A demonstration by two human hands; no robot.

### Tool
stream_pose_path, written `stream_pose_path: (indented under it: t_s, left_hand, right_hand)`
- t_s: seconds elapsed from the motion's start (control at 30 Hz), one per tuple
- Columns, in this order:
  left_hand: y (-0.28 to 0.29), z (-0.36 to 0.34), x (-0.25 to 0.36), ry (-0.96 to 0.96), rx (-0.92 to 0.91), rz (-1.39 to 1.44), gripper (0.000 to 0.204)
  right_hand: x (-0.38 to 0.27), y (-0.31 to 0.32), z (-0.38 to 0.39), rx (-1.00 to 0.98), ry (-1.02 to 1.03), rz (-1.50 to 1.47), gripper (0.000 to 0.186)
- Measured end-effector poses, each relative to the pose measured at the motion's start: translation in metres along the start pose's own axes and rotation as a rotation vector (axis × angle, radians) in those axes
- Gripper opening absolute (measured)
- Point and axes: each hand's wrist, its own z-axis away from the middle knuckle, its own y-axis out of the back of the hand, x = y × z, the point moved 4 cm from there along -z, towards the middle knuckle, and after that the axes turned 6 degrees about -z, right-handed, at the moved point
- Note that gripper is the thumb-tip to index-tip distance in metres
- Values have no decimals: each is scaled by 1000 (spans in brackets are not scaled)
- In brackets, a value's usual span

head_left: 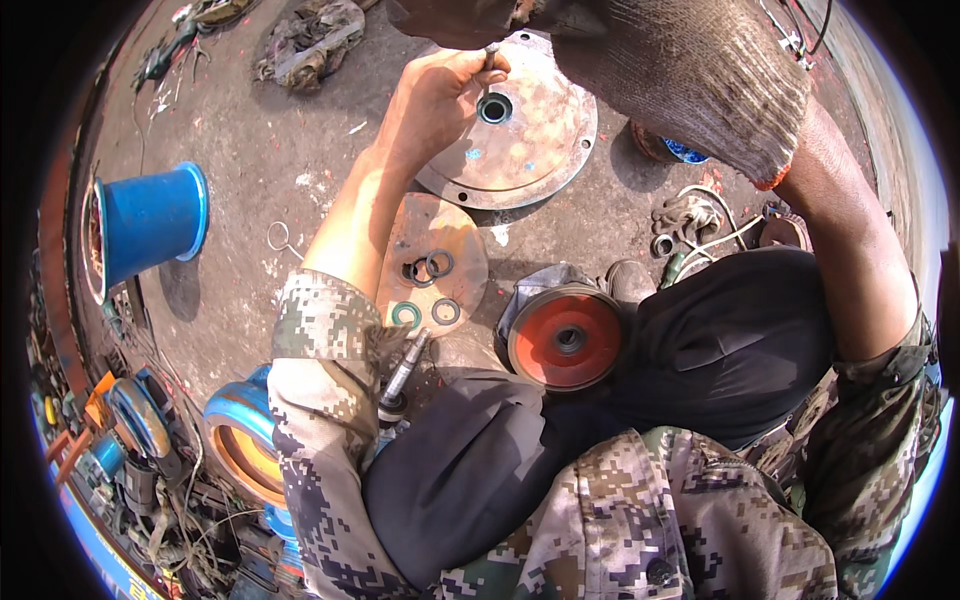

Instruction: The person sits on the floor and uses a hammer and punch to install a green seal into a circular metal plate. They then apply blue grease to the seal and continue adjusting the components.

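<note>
A round, worn metal cover [545, 150] with bolt holes near its edge lies on the ground ahead, a dark ring [494, 108] lining its centre hole. Just above that hole, my left hand [437, 98] is bare and closed on a short metal rod [491, 56]. The rod's lower end is partly behind my fingers. My right hand [680, 75], in a dirty knitted glove, is raised over the cover's far right side, close to the camera. Its fingers look curled round something dark at the top edge, which I cannot make out.
Rubber rings [439, 264] lie on a brown flat sheet [458, 225] by my left forearm. A metal shaft [405, 368] and a red wheel [565, 345] are near my legs. Left stand a blue flanged cylinder [155, 225] and a blue casing [240, 425]. Gloves [688, 215] lie right.
</note>
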Motion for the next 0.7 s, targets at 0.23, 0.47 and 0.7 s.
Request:
stream_pose_path:
  t_s: [0.23,0.47,0.7]
  left_hand:
    - [-3,2,-11,31,48,38,17]
    - [6,8,-16,87,55,-44,14]
    - [10,6,8,78,92,52,13]
  right_hand:
    - [28,-36,-6,386,523,466,27]
    - [34,-40,-31,367,463,404,29]
    - [28,-18,8,328,325,263,22]
